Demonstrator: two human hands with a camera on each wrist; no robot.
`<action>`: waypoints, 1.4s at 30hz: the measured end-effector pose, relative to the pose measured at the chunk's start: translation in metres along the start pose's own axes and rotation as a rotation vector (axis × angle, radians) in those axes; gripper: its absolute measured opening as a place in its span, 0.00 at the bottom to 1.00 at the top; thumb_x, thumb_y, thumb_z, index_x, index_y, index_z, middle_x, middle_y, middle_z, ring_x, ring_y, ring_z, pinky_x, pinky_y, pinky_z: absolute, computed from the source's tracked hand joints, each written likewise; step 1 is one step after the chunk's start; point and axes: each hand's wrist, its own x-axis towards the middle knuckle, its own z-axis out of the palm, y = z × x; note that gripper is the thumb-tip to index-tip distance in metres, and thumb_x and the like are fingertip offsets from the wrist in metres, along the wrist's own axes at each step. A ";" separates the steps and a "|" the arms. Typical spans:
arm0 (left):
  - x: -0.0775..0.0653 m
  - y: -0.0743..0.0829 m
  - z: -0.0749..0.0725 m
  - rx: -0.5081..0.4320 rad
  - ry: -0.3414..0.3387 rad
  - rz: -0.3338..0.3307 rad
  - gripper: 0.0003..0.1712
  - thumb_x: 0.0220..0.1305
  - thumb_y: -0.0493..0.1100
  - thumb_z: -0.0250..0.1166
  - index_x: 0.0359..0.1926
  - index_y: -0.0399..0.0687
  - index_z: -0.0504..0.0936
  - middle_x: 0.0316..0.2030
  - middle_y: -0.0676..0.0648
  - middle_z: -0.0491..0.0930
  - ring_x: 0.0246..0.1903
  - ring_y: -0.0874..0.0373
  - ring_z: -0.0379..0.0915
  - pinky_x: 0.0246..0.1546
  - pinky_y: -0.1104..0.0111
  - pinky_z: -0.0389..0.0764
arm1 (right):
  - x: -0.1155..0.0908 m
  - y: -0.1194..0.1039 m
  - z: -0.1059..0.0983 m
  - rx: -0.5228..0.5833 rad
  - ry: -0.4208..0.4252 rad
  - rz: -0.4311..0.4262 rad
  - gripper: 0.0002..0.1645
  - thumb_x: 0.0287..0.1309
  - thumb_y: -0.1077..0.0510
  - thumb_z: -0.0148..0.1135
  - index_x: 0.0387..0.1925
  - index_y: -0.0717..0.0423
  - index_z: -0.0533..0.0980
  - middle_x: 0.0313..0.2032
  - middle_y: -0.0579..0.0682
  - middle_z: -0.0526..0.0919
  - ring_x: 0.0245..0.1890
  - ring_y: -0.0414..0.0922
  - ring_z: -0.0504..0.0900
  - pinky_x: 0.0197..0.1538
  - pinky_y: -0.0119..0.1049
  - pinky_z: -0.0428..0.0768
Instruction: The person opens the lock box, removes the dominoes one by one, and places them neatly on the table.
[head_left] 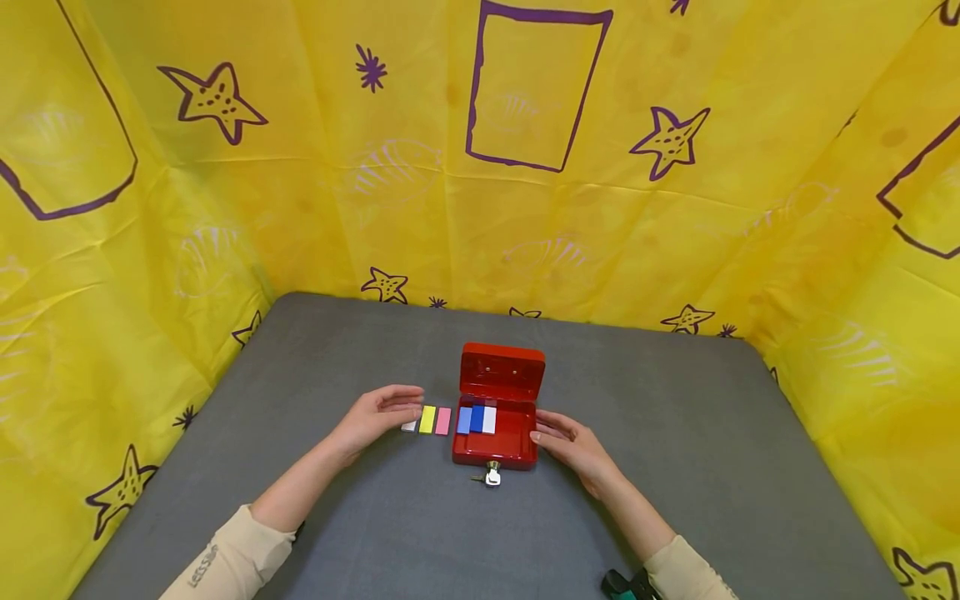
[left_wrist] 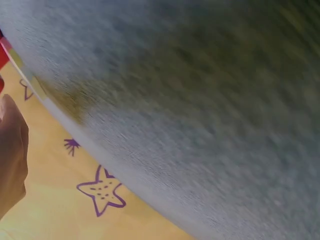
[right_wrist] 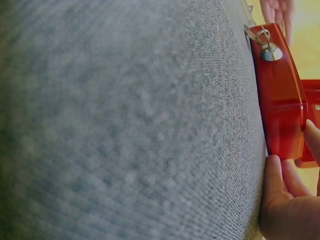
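A red cash box (head_left: 495, 457) stands with its lid (head_left: 502, 371) raised, a key ring (head_left: 492, 477) hanging from the front lock. Inside, along the left part, lie a light blue tile (head_left: 464, 420), a dark blue one and a white tile (head_left: 489, 420). Left of the box, a pink tile (head_left: 443, 421), a yellow tile (head_left: 427, 419) and a pale tile (head_left: 408, 426) lie in a row. My left hand (head_left: 378, 412) is over the pale tile, partly covering it, fingers loosely bent. My right hand (head_left: 573, 446) touches the box's right side, thumb at the rim.
The grey table (head_left: 637, 392) is enclosed by yellow cloth walls (head_left: 412, 208) with purple drawings. A dark object with a green part (head_left: 622, 590) lies by the right sleeve at the near edge of the head view.
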 end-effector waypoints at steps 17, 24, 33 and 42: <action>0.000 0.020 0.027 -0.071 -0.009 -0.038 0.28 0.64 0.46 0.66 0.62 0.40 0.74 0.57 0.41 0.77 0.55 0.49 0.75 0.57 0.56 0.75 | 0.000 0.000 -0.001 0.010 -0.010 -0.004 0.37 0.54 0.49 0.71 0.64 0.55 0.71 0.59 0.56 0.77 0.59 0.52 0.76 0.57 0.45 0.77; 0.005 0.025 0.040 -0.097 -0.040 -0.022 0.27 0.63 0.46 0.67 0.61 0.40 0.75 0.56 0.40 0.78 0.54 0.48 0.76 0.58 0.54 0.74 | -0.001 0.000 0.000 -0.001 -0.003 -0.004 0.38 0.54 0.48 0.72 0.65 0.54 0.71 0.60 0.56 0.77 0.59 0.52 0.76 0.57 0.45 0.77; 0.009 0.032 0.058 -0.063 -0.042 -0.029 0.25 0.62 0.45 0.68 0.59 0.43 0.78 0.54 0.44 0.80 0.50 0.51 0.78 0.50 0.53 0.79 | -0.001 0.000 0.000 0.008 -0.004 -0.005 0.38 0.54 0.49 0.71 0.64 0.55 0.71 0.60 0.56 0.77 0.59 0.52 0.76 0.57 0.45 0.77; 0.014 0.032 0.069 -0.003 -0.057 0.032 0.25 0.63 0.43 0.68 0.59 0.39 0.77 0.55 0.38 0.79 0.51 0.49 0.79 0.51 0.59 0.80 | 0.000 0.000 -0.001 0.011 -0.005 0.000 0.37 0.54 0.49 0.71 0.64 0.55 0.71 0.59 0.56 0.77 0.59 0.52 0.76 0.57 0.45 0.76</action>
